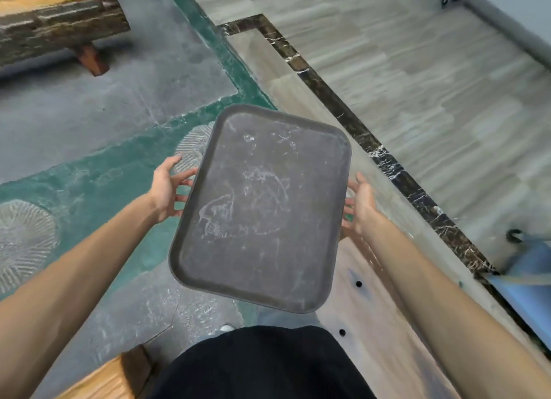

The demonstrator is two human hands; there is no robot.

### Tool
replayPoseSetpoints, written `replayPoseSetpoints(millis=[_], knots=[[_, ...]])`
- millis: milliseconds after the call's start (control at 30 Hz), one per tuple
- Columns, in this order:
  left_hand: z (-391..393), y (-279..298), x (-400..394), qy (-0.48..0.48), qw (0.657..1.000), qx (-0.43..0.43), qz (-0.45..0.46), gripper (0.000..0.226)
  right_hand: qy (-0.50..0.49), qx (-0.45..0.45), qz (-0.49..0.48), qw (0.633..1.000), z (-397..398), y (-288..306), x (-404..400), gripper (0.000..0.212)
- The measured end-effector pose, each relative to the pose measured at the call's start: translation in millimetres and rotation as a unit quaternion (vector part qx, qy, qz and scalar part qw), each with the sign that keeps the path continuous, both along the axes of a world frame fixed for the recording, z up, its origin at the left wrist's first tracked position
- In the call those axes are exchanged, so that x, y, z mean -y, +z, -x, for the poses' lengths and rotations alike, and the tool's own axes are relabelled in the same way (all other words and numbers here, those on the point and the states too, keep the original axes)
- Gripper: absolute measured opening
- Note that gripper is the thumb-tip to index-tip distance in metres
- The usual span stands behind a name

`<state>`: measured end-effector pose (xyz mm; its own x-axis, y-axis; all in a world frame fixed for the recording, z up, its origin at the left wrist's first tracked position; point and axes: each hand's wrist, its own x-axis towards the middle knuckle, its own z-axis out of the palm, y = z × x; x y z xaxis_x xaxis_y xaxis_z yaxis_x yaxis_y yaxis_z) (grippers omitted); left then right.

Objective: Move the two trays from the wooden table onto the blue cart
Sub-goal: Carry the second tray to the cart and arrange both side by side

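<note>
A dark grey rectangular tray (262, 207) with pale smears hangs in the air over the floor, tilted a little clockwise. My left hand (167, 190) grips its left long edge, fingers tucked under the rim. On the right long edge, my right hand (359, 203) holds it the same way. Part of the blue cart (527, 282) shows at the right edge of the view, with one black wheel (514, 235) near it. Only one tray is in view.
A wooden table corner (116, 377) sits at the bottom left beside my dark shirt. A rough wooden bench (53, 19) stands at the top left. A grey and green carpet covers the floor on the left, and pale tiles with a dark marble strip (384, 160) lie on the right.
</note>
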<state>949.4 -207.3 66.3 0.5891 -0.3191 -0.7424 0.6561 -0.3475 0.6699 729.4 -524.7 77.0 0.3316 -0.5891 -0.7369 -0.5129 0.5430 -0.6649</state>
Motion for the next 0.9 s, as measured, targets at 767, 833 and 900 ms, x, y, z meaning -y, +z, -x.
replayPoseSetpoints(millis=[767,833,900], knots=[[-122,-3,566,-0.361,0.932,-0.009,-0.014,0.076,-0.342,0.038,0.007,0.939,22,-6,343,0.041],[-111,-4,614,-0.406,0.913,-0.010,-0.016,0.081,-0.388,0.033,-0.006,0.921,44,-10,365,0.045],[-101,-5,663,-0.445,0.895,-0.016,-0.017,0.087,-0.427,0.032,-0.022,0.903,66,-15,389,0.048]])
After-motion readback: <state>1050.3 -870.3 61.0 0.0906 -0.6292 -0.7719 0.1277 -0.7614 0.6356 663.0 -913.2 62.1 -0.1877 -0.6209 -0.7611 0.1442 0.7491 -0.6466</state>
